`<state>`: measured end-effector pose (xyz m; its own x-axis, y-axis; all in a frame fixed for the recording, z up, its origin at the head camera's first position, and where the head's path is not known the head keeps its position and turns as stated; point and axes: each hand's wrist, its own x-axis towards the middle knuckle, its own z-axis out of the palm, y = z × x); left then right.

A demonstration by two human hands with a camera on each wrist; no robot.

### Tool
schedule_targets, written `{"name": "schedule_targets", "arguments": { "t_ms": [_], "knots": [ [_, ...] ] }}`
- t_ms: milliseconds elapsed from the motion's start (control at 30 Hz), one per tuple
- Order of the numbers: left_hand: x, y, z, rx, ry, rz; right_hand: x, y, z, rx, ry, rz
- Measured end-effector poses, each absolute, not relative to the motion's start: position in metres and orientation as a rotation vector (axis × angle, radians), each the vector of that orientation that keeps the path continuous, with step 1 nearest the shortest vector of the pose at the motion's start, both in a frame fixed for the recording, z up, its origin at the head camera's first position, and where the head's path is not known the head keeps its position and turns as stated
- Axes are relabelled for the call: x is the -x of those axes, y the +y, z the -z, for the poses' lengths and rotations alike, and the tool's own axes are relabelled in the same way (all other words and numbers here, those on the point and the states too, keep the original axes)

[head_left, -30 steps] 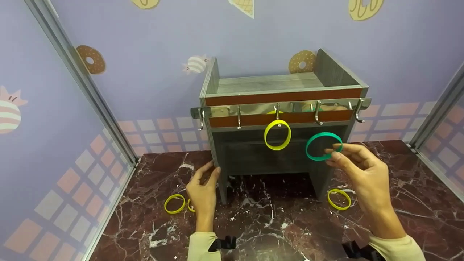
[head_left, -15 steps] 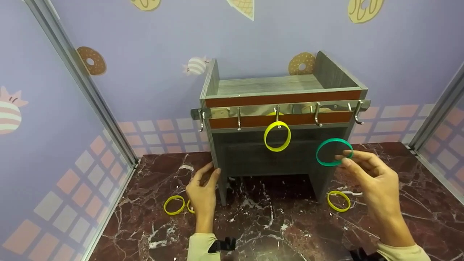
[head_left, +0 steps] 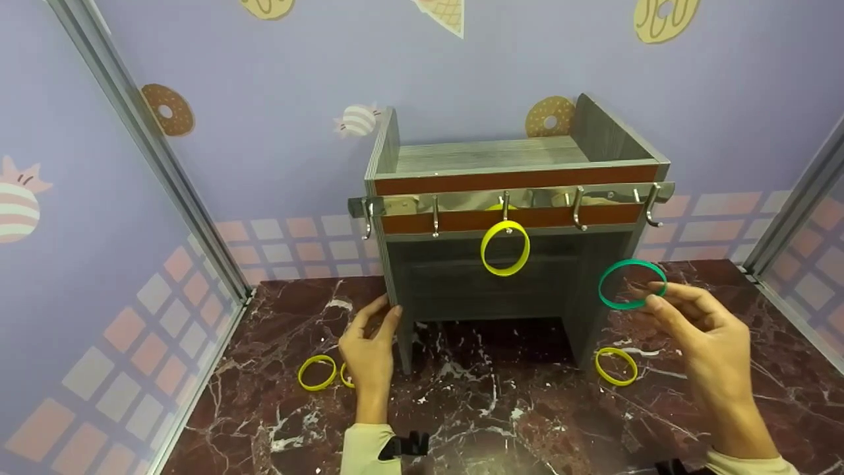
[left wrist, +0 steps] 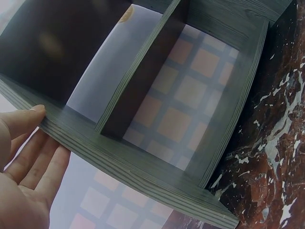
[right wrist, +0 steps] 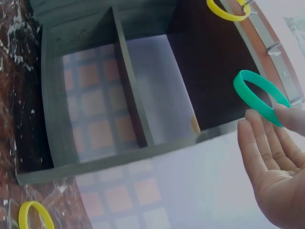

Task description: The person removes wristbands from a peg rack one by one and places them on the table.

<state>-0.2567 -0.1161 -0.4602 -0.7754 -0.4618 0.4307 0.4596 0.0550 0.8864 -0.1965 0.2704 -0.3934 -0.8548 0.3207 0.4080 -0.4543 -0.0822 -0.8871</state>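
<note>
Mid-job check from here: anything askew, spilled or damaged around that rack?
Nothing looks spilled or damaged. Three yellow bands do lie loose on the tabletop, one right of the rack and two left, while a fourth band hangs on the middle hook. They look stray, though perhaps set there deliberately.

At centre, a hanging yellow wristband [head_left: 504, 274] obstructs the middle hook [head_left: 506, 206]. Right of centre, open air separates the green wristband [head_left: 620, 306] from a bare hook [head_left: 578, 208] to its upper left. Left of centre, the shelf unit's side panel [head_left: 401, 330] bars passage, the left hand [head_left: 368, 349] occupying its edge.
</note>
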Motion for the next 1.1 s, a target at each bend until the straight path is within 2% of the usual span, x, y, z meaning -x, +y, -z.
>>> {"name": "schedule_targets", "arguments": {
  "t_ms": [1100],
  "knots": [
    [0.258, -0.116, 0.461, 0.04, -1.634, 1.839, 0.21, 0.311, 0.43, -0.116, -1.652, -2.039]
  ]
}}
